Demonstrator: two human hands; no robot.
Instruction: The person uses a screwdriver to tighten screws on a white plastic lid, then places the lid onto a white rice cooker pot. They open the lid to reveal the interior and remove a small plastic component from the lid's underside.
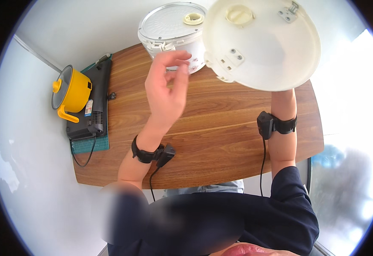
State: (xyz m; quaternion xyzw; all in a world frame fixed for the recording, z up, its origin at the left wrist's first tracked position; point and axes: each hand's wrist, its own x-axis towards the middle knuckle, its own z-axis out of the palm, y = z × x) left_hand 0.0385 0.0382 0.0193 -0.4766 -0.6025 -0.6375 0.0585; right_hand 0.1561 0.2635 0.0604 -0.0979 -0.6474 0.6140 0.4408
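My left hand (pixel 166 87) is raised over the table with nothing in it. Its thumb and fingers are bent but apart, just in front of a round white lidded bucket (pixel 169 45). That bucket has a latch on its front, a cream cap in its top and small printed flowers on its side. At the upper right a round, whitish lid (pixel 276 51) is held up off the table, its inner face showing a cream cap and screwed metal fittings. My right forearm (pixel 283 104) runs up behind this lid, which hides the hand holding it.
On the left, a yellow pot (pixel 76 89) with a glass lid stands on a black electric hob (pixel 99 98). A green mat (pixel 93 144) lies under the hob. Cables hang from both wrist straps. White walls border the brown wooden table (pixel 212 141).
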